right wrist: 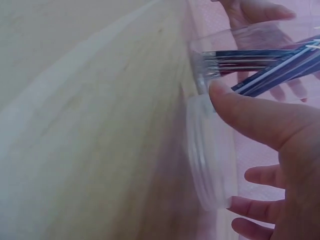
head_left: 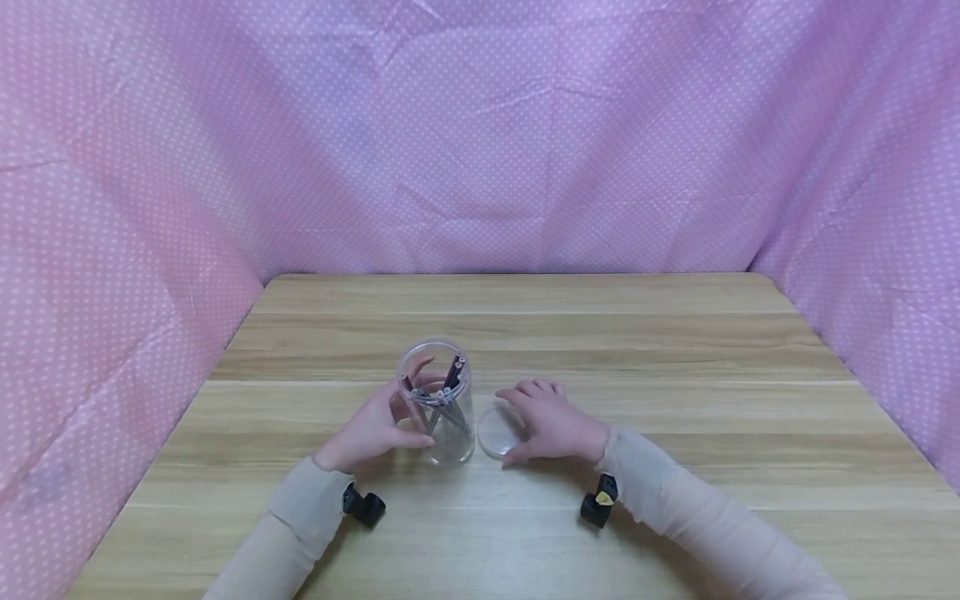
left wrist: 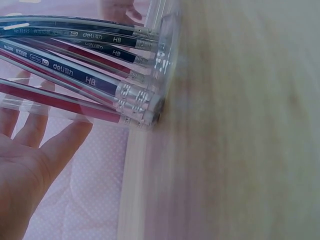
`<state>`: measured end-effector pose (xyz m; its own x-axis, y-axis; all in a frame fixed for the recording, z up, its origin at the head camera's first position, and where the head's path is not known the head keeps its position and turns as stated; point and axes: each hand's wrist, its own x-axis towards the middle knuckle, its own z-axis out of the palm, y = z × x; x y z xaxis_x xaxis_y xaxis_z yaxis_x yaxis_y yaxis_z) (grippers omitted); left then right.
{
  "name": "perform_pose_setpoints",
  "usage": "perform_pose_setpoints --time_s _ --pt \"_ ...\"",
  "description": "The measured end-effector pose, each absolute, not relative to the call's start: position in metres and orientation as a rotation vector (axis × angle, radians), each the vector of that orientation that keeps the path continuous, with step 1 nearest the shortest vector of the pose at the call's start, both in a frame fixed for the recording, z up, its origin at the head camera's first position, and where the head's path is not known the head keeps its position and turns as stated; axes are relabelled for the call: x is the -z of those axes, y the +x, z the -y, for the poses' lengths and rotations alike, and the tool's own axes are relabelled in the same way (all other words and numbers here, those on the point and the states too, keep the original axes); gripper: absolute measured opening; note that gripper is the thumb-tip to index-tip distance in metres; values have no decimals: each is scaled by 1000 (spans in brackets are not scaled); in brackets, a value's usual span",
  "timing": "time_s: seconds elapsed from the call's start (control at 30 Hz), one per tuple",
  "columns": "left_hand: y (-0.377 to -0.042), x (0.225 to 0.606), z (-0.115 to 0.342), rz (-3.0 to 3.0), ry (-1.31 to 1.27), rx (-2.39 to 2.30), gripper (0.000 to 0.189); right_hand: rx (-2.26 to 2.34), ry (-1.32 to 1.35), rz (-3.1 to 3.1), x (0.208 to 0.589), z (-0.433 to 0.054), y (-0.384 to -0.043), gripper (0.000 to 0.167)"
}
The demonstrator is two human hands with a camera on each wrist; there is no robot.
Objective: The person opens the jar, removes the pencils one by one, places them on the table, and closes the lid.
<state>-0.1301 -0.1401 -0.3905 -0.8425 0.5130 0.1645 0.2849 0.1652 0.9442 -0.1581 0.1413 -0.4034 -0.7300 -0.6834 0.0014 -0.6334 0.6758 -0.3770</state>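
Note:
A clear, open-topped plastic jar (head_left: 455,447) stands upright on the table, left of the middle. My left hand (head_left: 372,431) holds it from the left side, thumb in front and fingers round the back. Inside lean several pencils (left wrist: 75,70), dark-striped and red, marked HB; their eraser ends rest at the bottom of the jar. Just right of the jar, a round clear lid (head_left: 493,430) lies flat on the wood. My right hand (head_left: 557,425) spans this lid (right wrist: 212,155), with the thumb at one edge and fingertips at the opposite edge.
The wooden table (head_left: 600,333) reaches to a pink polka-dot cloth (head_left: 480,150) hanging behind it and along both sides. A small black camera (head_left: 365,507) is strapped to the left wrist, and another camera (head_left: 597,504) to the right.

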Motion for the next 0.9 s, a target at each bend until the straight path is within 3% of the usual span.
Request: perform_pose_setpoints --time_s 0.43,0.9 --pt "-132 392 142 -2229 787 -1754 100 787 -1116 -2761 375 -139 -159 73" --pt "-135 392 144 -2274 763 -1695 101 1067 -1406 -2783 347 -132 -162 56"
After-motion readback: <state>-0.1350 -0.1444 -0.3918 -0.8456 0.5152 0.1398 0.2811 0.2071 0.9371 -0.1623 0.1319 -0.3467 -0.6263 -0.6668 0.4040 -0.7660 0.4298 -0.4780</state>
